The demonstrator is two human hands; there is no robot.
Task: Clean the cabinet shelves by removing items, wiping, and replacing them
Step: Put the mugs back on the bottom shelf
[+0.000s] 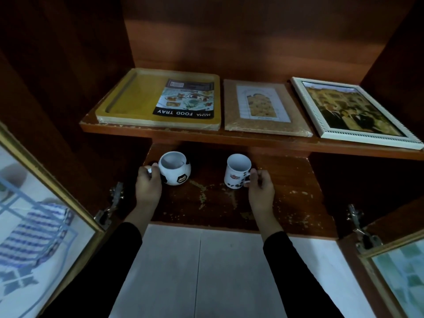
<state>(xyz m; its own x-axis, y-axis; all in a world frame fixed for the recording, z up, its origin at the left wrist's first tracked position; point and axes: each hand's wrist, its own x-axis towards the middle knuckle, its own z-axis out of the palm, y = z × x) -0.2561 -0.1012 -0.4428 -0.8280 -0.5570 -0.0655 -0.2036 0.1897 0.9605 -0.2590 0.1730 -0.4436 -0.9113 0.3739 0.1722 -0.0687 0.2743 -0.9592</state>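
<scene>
Left hand [148, 181] grips upright football mug [177, 172] by handle; right hand [261, 183], upright logo mug [236, 172].

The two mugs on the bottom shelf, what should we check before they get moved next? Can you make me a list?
1. Left hand grips the football mug by its handle: ok.
2. Right hand grips the white mug by its handle: ok.
3. Both mugs upright: ok.
4. Mugs empty: cannot tell, their insides are shadowed.
5. Left door and right door open, way out toward the person free: ok.
6. Lower shelf clean: cannot tell; pale flecks show, either dirt or worn finish.
</scene>
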